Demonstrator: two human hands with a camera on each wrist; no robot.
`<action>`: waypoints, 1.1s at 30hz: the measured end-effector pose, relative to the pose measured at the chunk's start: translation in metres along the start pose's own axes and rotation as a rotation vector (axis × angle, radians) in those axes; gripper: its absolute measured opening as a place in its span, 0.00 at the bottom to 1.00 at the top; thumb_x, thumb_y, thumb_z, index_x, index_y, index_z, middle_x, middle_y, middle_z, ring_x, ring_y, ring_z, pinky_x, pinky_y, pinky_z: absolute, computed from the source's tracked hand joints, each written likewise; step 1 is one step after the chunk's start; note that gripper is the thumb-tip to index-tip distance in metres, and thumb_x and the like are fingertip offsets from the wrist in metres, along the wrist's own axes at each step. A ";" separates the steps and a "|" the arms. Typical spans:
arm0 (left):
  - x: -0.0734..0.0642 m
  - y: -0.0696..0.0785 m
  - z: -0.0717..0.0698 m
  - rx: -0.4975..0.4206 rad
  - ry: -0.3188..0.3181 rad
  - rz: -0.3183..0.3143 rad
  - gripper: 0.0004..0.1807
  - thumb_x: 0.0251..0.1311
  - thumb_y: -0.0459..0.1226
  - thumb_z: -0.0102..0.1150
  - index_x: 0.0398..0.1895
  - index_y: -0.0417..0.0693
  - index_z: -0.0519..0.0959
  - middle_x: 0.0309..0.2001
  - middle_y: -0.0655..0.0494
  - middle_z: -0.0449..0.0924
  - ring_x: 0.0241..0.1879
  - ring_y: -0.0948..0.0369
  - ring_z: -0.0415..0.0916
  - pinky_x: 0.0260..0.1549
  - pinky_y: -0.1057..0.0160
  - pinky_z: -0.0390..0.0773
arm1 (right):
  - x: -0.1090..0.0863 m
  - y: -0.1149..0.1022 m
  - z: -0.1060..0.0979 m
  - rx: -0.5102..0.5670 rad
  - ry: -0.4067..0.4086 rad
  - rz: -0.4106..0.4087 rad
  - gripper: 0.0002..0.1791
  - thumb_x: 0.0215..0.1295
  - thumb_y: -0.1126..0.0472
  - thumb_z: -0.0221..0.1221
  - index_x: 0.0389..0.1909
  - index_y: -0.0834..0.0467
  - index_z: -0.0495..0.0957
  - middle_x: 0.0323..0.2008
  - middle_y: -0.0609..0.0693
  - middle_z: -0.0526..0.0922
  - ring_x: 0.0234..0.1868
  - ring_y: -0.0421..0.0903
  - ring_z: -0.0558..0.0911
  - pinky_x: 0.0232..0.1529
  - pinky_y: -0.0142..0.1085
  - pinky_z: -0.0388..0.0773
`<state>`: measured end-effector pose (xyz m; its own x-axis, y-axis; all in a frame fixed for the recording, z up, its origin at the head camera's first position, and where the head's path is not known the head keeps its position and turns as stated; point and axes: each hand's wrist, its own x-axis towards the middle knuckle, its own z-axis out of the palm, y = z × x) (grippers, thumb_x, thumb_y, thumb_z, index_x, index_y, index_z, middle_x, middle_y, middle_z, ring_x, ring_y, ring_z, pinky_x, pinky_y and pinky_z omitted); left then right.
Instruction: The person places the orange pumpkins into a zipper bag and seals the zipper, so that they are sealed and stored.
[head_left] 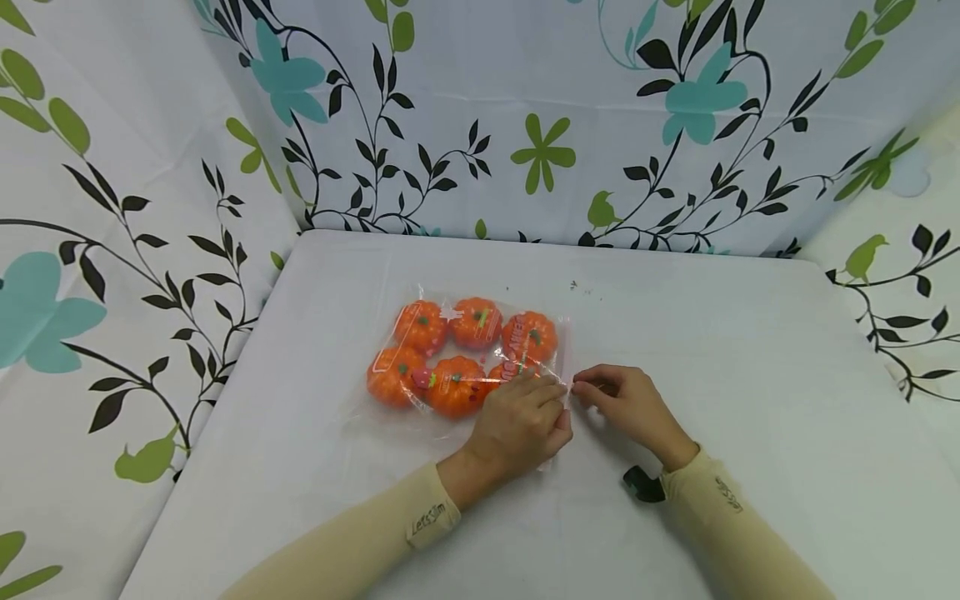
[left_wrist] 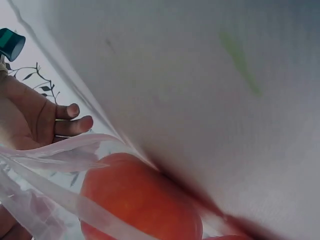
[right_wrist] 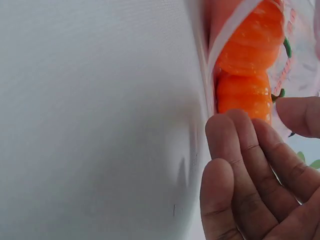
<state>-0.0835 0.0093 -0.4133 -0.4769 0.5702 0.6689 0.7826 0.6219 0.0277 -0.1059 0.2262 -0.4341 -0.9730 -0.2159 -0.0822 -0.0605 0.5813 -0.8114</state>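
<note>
Several orange pumpkins (head_left: 454, 387) with green stems lie inside a clear printed plastic bag (head_left: 566, 333) on the table. My left hand (head_left: 521, 421) lies over the bag's near right corner, its curled fingers gripping the film at the right edge. Just outside that edge, my right hand (head_left: 633, 408) has its fingertips right at the film. In the right wrist view a gap shows between the thumb (right_wrist: 300, 115) and the fairly straight fingers. The left wrist view shows loose film edges in front of a pumpkin (left_wrist: 142, 200); crumpled film partly hides the left fingers.
A white cloth covers the table (head_left: 735, 350), with floral curtains (head_left: 442, 108) behind it and at both sides. Close to the right wrist is a small black device (head_left: 642, 484). Small dark marks (head_left: 574, 286) show on the cloth behind the bag.
</note>
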 end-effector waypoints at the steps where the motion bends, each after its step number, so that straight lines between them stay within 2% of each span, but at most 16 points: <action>1: -0.001 0.000 0.000 -0.003 -0.023 -0.002 0.08 0.53 0.39 0.66 0.28 0.44 0.88 0.40 0.56 0.89 0.45 0.61 0.85 0.56 0.58 0.79 | -0.001 0.000 -0.001 0.008 0.002 0.009 0.13 0.70 0.55 0.63 0.47 0.58 0.86 0.36 0.48 0.88 0.35 0.46 0.86 0.35 0.37 0.81; 8: -0.006 0.002 0.003 0.024 -0.172 -0.013 0.11 0.55 0.43 0.67 0.32 0.44 0.89 0.39 0.57 0.89 0.45 0.62 0.85 0.56 0.58 0.79 | -0.010 -0.004 -0.005 0.051 0.001 0.041 0.15 0.72 0.52 0.60 0.41 0.61 0.86 0.32 0.50 0.87 0.30 0.48 0.86 0.30 0.37 0.79; 12: -0.008 0.002 0.003 -0.003 -0.222 -0.021 0.14 0.58 0.47 0.68 0.34 0.45 0.89 0.41 0.58 0.88 0.48 0.62 0.84 0.57 0.58 0.78 | -0.018 -0.009 -0.006 0.073 -0.021 0.056 0.16 0.72 0.52 0.59 0.37 0.61 0.86 0.30 0.51 0.87 0.30 0.50 0.85 0.30 0.40 0.81; 14: -0.009 0.000 0.001 -0.026 -0.225 -0.016 0.14 0.59 0.48 0.67 0.36 0.46 0.89 0.43 0.58 0.88 0.49 0.62 0.84 0.57 0.58 0.78 | -0.021 -0.011 -0.007 0.087 -0.043 0.061 0.17 0.73 0.51 0.59 0.36 0.61 0.86 0.30 0.52 0.87 0.31 0.51 0.85 0.30 0.41 0.81; 17: -0.008 -0.002 -0.006 -0.057 -0.205 -0.021 0.14 0.59 0.47 0.67 0.39 0.48 0.89 0.44 0.59 0.88 0.47 0.63 0.85 0.51 0.62 0.81 | -0.026 -0.012 -0.006 0.111 -0.088 0.057 0.18 0.73 0.50 0.58 0.35 0.62 0.86 0.29 0.52 0.86 0.31 0.52 0.85 0.30 0.42 0.82; 22: -0.001 -0.008 -0.029 -0.106 -0.147 -0.067 0.11 0.57 0.41 0.69 0.42 0.49 0.89 0.40 0.59 0.88 0.43 0.64 0.85 0.41 0.66 0.84 | -0.030 -0.012 -0.003 0.148 -0.190 0.021 0.20 0.76 0.52 0.55 0.33 0.62 0.86 0.28 0.52 0.87 0.31 0.53 0.85 0.28 0.42 0.82; 25: 0.002 -0.010 -0.042 -0.137 -0.160 -0.079 0.08 0.57 0.38 0.68 0.40 0.49 0.89 0.38 0.59 0.88 0.40 0.63 0.86 0.37 0.65 0.85 | -0.033 -0.012 0.001 0.178 -0.249 0.011 0.20 0.77 0.54 0.53 0.32 0.62 0.87 0.28 0.53 0.87 0.30 0.53 0.84 0.27 0.42 0.83; 29: 0.003 -0.005 -0.053 -0.117 -0.240 -0.052 0.05 0.57 0.38 0.70 0.36 0.50 0.89 0.35 0.61 0.87 0.36 0.64 0.85 0.34 0.65 0.84 | -0.037 -0.014 0.007 0.220 -0.314 0.022 0.20 0.76 0.54 0.53 0.32 0.62 0.87 0.28 0.54 0.87 0.29 0.52 0.85 0.26 0.42 0.82; 33: 0.000 0.007 -0.055 -0.003 -0.379 0.005 0.09 0.55 0.47 0.72 0.31 0.52 0.87 0.31 0.63 0.84 0.34 0.65 0.82 0.34 0.66 0.82 | -0.041 -0.015 0.015 0.262 -0.375 0.033 0.21 0.77 0.53 0.52 0.33 0.61 0.87 0.29 0.55 0.87 0.30 0.53 0.86 0.26 0.40 0.82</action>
<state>-0.0563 -0.0161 -0.3718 -0.5873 0.7315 0.3463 0.7859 0.6178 0.0278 -0.0620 0.2146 -0.4271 -0.8228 -0.4972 -0.2751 0.0748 0.3852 -0.9198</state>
